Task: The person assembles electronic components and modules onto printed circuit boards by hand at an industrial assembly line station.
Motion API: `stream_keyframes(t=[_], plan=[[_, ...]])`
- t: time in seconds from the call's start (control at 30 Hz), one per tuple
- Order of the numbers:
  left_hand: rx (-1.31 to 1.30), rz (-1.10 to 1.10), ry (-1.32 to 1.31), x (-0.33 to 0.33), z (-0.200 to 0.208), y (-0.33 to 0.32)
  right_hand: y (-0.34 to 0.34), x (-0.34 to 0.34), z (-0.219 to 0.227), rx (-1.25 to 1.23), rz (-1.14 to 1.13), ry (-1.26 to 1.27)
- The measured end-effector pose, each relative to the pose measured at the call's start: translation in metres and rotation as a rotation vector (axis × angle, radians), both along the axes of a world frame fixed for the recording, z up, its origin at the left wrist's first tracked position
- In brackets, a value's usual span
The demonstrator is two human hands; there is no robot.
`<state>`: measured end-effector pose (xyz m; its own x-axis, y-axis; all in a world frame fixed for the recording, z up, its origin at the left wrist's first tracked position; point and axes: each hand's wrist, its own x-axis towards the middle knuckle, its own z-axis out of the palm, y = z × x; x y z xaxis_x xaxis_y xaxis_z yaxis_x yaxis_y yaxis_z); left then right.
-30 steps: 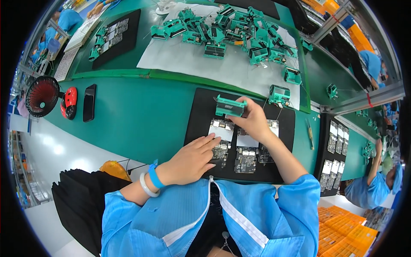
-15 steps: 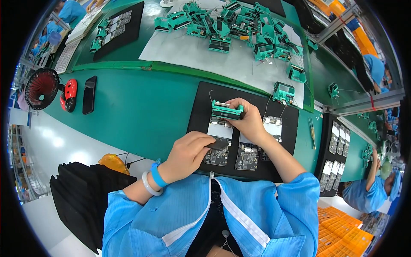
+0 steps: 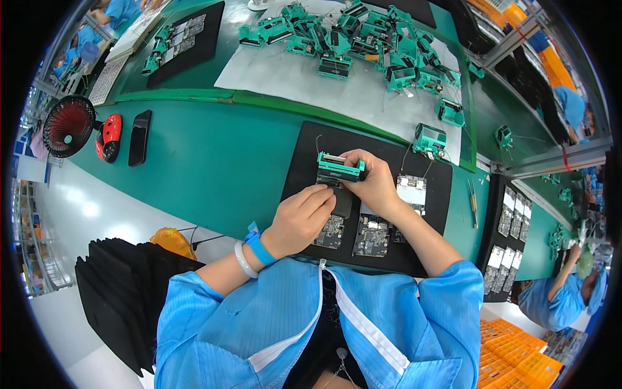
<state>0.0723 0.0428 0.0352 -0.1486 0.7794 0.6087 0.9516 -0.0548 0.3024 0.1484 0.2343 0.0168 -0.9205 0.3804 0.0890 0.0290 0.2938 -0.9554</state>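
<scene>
My right hand (image 3: 377,186) grips the right end of a green plastic housing (image 3: 340,168) with a dark slot along its top, held above the black mat (image 3: 301,152). Just below the housing, my left hand (image 3: 303,215) is closed, its fingertips bunched at the left side of a flat dark-grey block (image 3: 342,203). The block's upper end meets the housing's near side; whether it is inside cannot be made out. Under and beside my hands lie circuit boards, one bare green-grey board (image 3: 372,236) and one with a white label (image 3: 411,189).
Another green housing (image 3: 429,139) stands at the mat's far right corner. Beyond a green ledge, many housings (image 3: 335,66) are heaped on a white sheet (image 3: 259,74). Tweezers (image 3: 473,204) lie to the right. A phone (image 3: 139,138) and a small fan (image 3: 68,126) are at the left.
My left hand has moved up and right, bringing the dark-grey block from over the near circuit board to the near side of the housing. My right hand and the housing have shifted slightly.
</scene>
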Motion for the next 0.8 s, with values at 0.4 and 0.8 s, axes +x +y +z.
stream_keyframes(t=[0.4,0.8], plan=[[0.020,0.012,0.042,0.001,-0.008,0.007,0.001,0.001,0.003,0.108,0.042,-0.001],[-0.050,0.021,0.042,-0.001,-0.005,0.012,0.003,0.001,-0.001,0.083,0.047,0.030]])
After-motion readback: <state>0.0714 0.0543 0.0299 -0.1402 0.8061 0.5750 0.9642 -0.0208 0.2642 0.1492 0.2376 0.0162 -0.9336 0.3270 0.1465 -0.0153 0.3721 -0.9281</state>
